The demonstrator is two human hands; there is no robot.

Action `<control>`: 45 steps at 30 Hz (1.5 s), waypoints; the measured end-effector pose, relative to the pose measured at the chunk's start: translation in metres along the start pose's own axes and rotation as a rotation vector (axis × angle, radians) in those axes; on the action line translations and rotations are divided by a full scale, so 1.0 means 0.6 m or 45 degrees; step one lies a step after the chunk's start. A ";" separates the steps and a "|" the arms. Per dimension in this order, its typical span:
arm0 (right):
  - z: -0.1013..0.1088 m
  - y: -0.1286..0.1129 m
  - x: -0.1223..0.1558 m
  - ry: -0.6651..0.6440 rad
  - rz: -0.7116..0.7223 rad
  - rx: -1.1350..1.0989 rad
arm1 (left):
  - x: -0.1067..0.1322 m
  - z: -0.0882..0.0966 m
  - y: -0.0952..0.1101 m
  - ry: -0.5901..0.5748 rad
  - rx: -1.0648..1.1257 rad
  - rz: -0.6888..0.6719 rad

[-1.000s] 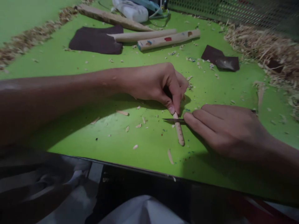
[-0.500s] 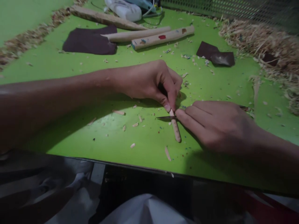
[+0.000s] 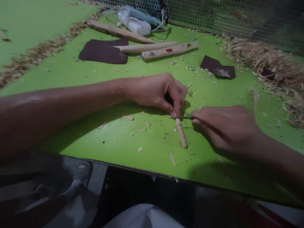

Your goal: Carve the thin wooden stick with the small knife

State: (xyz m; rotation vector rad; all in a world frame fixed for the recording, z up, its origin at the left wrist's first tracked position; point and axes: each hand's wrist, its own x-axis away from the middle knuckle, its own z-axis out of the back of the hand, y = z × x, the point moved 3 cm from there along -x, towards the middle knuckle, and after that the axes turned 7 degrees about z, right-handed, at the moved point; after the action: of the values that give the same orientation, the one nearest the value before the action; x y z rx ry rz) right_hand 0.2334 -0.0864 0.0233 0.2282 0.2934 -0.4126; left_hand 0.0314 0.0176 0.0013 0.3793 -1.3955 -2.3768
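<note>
A small round wooden stick [image 3: 182, 134] with dark marks along it lies on the green tabletop [image 3: 114, 139]. My left hand [image 3: 163, 93] pinches its far end between thumb and fingers. My right hand [image 3: 228, 126] is closed around a thin knife [image 3: 181, 117], whose handle is hidden inside the fist. The blade points left and lies across the stick, close to my left fingertips. Around the stick are loose wood chips [image 3: 128, 117] and tiny coloured specks.
Behind my hands lie painted wooden rods [image 3: 171, 50], a longer wooden stick [image 3: 118, 31] and a dark sandpaper sheet [image 3: 102, 52]. Smaller sandpaper pieces [image 3: 218, 67] sit farther right. Shavings [image 3: 280, 72] are heaped along a perforated panel [image 3: 213, 19]. A white power strip [image 3: 135, 23] stands at the back.
The knife has moved up the stick toward my left fingertips, and my right hand has turned and drawn a little to the right. My left hand keeps its pinch. The camera view has shifted slightly.
</note>
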 end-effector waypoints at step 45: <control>-0.010 -0.007 -0.024 -0.313 0.005 0.171 | 0.003 0.001 0.009 -0.010 -0.031 -0.006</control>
State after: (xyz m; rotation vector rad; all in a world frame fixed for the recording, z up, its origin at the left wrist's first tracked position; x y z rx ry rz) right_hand 0.2173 -0.0835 0.0219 0.3060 0.0240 -0.4524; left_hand 0.0304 0.0147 0.0061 0.3675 -1.3694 -2.3993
